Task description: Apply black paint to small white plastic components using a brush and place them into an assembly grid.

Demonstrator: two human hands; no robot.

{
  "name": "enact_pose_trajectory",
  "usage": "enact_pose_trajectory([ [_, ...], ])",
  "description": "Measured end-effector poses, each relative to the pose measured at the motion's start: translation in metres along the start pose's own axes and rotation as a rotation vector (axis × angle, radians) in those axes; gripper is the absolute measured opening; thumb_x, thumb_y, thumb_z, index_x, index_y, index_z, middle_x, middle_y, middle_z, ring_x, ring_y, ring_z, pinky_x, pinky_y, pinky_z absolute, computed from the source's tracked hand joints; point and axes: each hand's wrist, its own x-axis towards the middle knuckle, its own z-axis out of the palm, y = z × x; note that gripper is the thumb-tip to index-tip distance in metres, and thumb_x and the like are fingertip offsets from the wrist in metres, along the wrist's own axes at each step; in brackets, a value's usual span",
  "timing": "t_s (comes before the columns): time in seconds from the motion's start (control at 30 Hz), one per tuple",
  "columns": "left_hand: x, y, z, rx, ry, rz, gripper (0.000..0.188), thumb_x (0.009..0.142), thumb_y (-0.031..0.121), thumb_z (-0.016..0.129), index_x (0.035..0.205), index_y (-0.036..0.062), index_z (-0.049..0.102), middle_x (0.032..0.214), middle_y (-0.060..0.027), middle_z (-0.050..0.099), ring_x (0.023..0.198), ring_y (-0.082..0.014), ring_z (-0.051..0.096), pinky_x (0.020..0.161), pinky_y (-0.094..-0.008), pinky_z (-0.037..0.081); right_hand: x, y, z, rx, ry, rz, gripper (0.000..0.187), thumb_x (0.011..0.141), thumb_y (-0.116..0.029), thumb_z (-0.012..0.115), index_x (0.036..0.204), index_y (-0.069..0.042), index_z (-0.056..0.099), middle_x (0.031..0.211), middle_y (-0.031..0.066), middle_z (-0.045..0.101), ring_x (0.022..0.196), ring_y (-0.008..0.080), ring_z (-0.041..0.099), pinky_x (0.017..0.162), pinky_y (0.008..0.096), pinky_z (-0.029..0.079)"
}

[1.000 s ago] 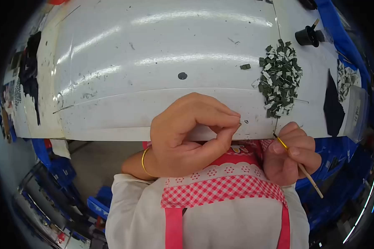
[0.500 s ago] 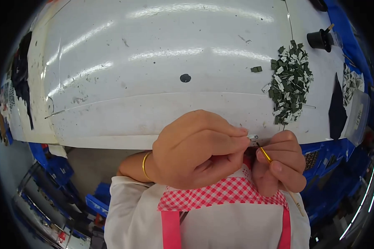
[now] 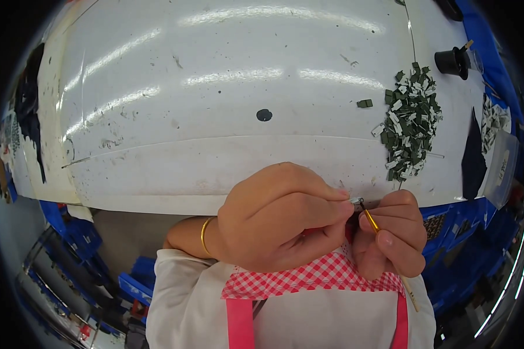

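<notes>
Between thumb and forefinger my left hand (image 3: 285, 218) pinches a small pale piece (image 3: 357, 200), mostly covered by the fingertips. A thin paintbrush (image 3: 371, 222) with a gold ferrule and pale handle is gripped in my right hand (image 3: 393, 235). Its dark tip touches or nearly touches the exposed end of the piece. Both hands are close together above the table's near edge, in front of a red-checked apron. Beyond my right hand lies a pile of small dark green and white pieces (image 3: 413, 119), with one dark green piece (image 3: 364, 103) apart to its left.
A black cup (image 3: 451, 63) with a stick in it stands at the far right of the white table (image 3: 174, 157). A dark cloth (image 3: 474, 157) and a clear plastic box (image 3: 502, 168) lie along the right edge. Blue bins (image 3: 138, 279) stand below the table.
The brush tip has come closer to the pale piece, up against its end. The whole view has shifted slightly, and both hands keep their grips.
</notes>
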Motion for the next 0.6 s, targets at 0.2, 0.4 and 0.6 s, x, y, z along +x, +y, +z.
enact_pose_trajectory([
  [0.2,0.0004,0.0006,0.0004,0.006,-0.006,-0.014,0.035,0.060,-0.017,0.066,0.090,0.0012,0.063,0.096,-0.0118,0.062,0.051,-0.0106,0.047,0.044,-0.0207,0.036,-0.0007,0.0000,0.0002,-0.009,0.000,0.015,0.017,0.083,-0.007,0.049,0.100,-0.007,0.055,0.077,0.0129,0.064,0.055,0.0164,0.051,0.052,0.0305,0.037],
  [0.4,0.0004,0.0009,0.0008,0.011,-0.002,-0.011,0.035,0.060,-0.017,0.066,0.090,0.0009,0.063,0.097,-0.0126,0.062,0.051,-0.0104,0.047,0.044,-0.0209,0.036,-0.0006,0.0012,0.0007,-0.003,0.026,0.021,0.017,0.084,-0.008,0.049,0.100,-0.006,0.056,0.076,0.0133,0.064,0.054,0.0165,0.051,0.052,0.0309,0.037],
  [0.6,-0.0009,0.0006,0.0001,0.004,-0.012,-0.017,0.034,0.061,-0.017,0.066,0.090,0.0007,0.063,0.098,-0.0131,0.063,0.050,-0.0102,0.046,0.043,-0.0210,0.035,-0.0002,0.0019,-0.0003,0.020,0.040,0.034,0.017,0.084,-0.008,0.049,0.099,-0.006,0.056,0.075,0.0132,0.064,0.054,0.0165,0.051,0.052,0.0308,0.037],
])
